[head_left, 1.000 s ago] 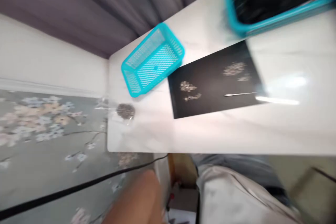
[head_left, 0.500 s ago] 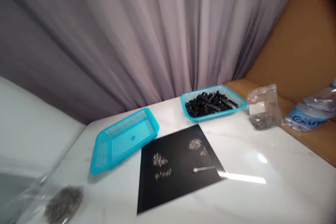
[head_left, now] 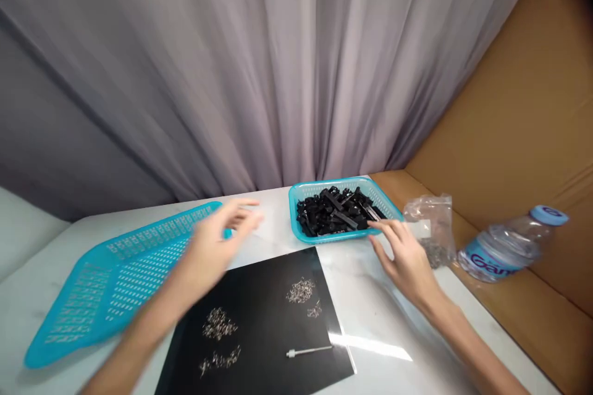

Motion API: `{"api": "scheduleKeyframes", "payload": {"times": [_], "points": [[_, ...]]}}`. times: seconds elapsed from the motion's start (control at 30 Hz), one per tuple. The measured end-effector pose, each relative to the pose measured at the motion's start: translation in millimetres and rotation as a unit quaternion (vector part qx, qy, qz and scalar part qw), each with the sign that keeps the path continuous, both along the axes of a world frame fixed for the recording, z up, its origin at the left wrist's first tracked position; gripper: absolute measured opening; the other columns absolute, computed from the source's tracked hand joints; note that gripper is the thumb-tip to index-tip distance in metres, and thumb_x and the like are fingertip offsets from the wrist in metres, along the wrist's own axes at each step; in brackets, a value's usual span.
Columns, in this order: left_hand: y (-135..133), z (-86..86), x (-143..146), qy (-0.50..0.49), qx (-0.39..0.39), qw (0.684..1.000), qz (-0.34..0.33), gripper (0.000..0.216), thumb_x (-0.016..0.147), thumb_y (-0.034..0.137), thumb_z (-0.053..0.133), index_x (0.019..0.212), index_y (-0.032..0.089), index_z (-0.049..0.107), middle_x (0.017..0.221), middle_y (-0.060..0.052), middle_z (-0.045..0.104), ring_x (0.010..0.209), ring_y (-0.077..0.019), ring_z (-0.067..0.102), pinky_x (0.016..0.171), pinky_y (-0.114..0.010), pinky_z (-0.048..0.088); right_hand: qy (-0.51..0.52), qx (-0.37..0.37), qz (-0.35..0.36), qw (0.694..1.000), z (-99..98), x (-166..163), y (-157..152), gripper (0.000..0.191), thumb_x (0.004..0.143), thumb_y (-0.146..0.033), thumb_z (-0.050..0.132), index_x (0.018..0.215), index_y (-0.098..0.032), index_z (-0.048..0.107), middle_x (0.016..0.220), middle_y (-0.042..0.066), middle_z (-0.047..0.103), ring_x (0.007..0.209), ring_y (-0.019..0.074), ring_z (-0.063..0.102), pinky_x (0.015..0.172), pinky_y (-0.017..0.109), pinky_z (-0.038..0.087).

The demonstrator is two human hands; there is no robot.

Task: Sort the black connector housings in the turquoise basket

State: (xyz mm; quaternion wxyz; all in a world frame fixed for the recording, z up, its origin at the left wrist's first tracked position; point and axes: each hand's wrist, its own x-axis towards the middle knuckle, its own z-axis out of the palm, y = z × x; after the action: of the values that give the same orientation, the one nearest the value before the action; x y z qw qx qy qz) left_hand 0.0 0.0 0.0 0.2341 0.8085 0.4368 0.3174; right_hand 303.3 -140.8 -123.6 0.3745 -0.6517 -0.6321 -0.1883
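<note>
My left hand (head_left: 222, 234), blurred by motion, hovers over the right end of a blue plastic basket (head_left: 152, 278) that has no parts in it. Its fingers are apart and hold nothing. My right hand (head_left: 403, 259) reaches to the front right edge of a second blue basket (head_left: 306, 239), fingers spread. Heaped in that basket are black plastic parts (head_left: 338, 210). Between my arms lies a black mat (head_left: 264, 296) bearing small piles of tiny metal pieces (head_left: 220, 324) and a thin screwdriver-like tool (head_left: 308, 351) with a white end.
A clear zip bag (head_left: 430, 228) of small pieces stands at the right, partly behind my right hand. Beside it a water bottle (head_left: 504, 247) with a blue cap leans on a brown surface. Grey curtains (head_left: 287, 74) hang behind the white table (head_left: 393, 321).
Both my hands have come into view over the table. The view has shifted, and the bag of pieces at the lower left is out of sight. The left basket appears closer and tilted.
</note>
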Motion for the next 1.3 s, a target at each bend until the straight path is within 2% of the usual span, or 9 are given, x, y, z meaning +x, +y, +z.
{"api": "scheduleKeyframes", "payload": {"times": [0.1,0.17,0.23,0.3,0.5,0.67,0.87,1.1,1.3], "points": [[22.4,-54.8,34.8,0.043,-0.080,0.996,-0.019,0.054,0.096,0.057,0.054,0.136,0.021,0.056,0.089,-0.004,0.074,0.085,-0.0240,0.071,0.083,-0.038,0.054,0.018,-0.009,0.000,1.000,-30.7,-4.4,6.9,0.025,0.105,-0.028,0.051,0.128,-0.020,0.057,0.119,0.011,0.062,0.112,0.0277,0.057,0.095,0.044,0.051],[33.8,-89.5,54.0,0.024,-0.097,0.995,-0.010,0.062,0.093,0.060,0.055,0.140,0.020,0.048,0.086,-0.003,0.071,0.085,-0.0252,0.070,0.084,-0.040,0.053,0.014,-0.008,0.002,1.000,-41.2,-5.7,6.2,0.026,0.105,-0.027,0.050,0.130,-0.020,0.055,0.123,0.011,0.061,0.115,0.0274,0.055,0.096,0.043,0.049],[40.1,-112.6,65.0,-0.033,-0.139,0.989,-0.036,0.060,0.089,0.058,0.057,0.132,0.018,0.045,0.076,0.002,0.063,0.076,-0.0236,0.069,0.077,-0.038,0.053,0.003,-0.009,0.002,1.000,-44.3,-6.0,4.7,0.028,0.106,-0.026,0.048,0.132,-0.020,0.055,0.125,0.011,0.060,0.116,0.0273,0.053,0.097,0.043,0.047],[41.9,-122.4,67.5,-0.096,-0.184,0.976,-0.068,0.055,0.086,0.054,0.058,0.125,0.018,0.042,0.069,0.007,0.053,0.066,-0.0202,0.065,0.069,-0.033,0.051,-0.011,-0.011,-0.005,1.000,-43.6,-6.8,4.1,0.029,0.106,-0.028,0.048,0.133,-0.019,0.054,0.127,0.011,0.060,0.117,0.0279,0.052,0.099,0.044,0.045],[35.4,-111.0,49.0,-0.108,-0.174,0.975,-0.080,0.059,0.083,0.043,0.057,0.134,0.018,0.041,0.067,0.010,0.041,0.056,-0.0124,0.045,0.060,-0.026,0.041,-0.023,-0.032,-0.008,0.999,-41.0,-19.1,1.3,0.027,0.106,-0.038,0.049,0.126,-0.021,0.056,0.122,0.010,0.062,0.115,0.0278,0.055,0.096,0.044,0.039],[33.5,-99.1,26.4,-0.039,-0.154,0.986,-0.054,0.040,0.083,0.034,0.054,0.120,0.020,0.059,0.068,0.007,0.042,0.059,-0.0126,0.045,0.063,-0.027,0.040,0.002,-0.055,0.044,0.998,-41.6,-35.2,-5.0,0.032,0.106,-0.035,0.051,0.134,-0.021,0.055,0.125,0.010,0.059,0.118,0.0266,0.053,0.100,0.042,0.041],[33.5,-92.3,12.8,0.007,-0.127,0.992,-0.023,0.040,0.083,0.029,0.052,0.121,0.019,0.063,0.065,0.007,0.041,0.056,-0.0130,0.043,0.061,-0.028,0.038,-0.003,-0.048,0.061,0.997,-41.6,-44.6,0.7,0.034,0.106,-0.030,0.051,0.138,-0.020,0.054,0.126,0.012,0.060,0.114,0.0274,0.055,0.098,0.043,0.043],[21.6,-91.5,-0.7,0.077,-0.103,0.992,-0.011,0.044,0.085,0.026,0.053,0.127,0.020,0.062,0.064,0.006,0.045,0.056,-0.0147,0.048,0.061,-0.029,0.039,-0.005,-0.029,0.103,0.994,-44.8,-42.0,2.6,0.031,0.103,-0.017,0.053,0.133,-0.023,0.057,0.118,0.009,0.064,0.107,0.0259,0.057,0.090,0.042,0.047],[0.9,-71.8,-20.1,0.246,-0.042,0.968,0.002,0.040,0.096,0.031,0.053,0.134,0.019,0.061,0.075,-0.002,0.062,0.069,-0.0232,0.062,0.070,-0.036,0.045,-0.019,-0.033,0.145,0.989,-44.3,-45.3,-4.6,0.033,0.101,-0.013,0.057,0.133,-0.022,0.059,0.118,0.010,0.064,0.108,0.0254,0.058,0.089,0.040,0.048]]}}
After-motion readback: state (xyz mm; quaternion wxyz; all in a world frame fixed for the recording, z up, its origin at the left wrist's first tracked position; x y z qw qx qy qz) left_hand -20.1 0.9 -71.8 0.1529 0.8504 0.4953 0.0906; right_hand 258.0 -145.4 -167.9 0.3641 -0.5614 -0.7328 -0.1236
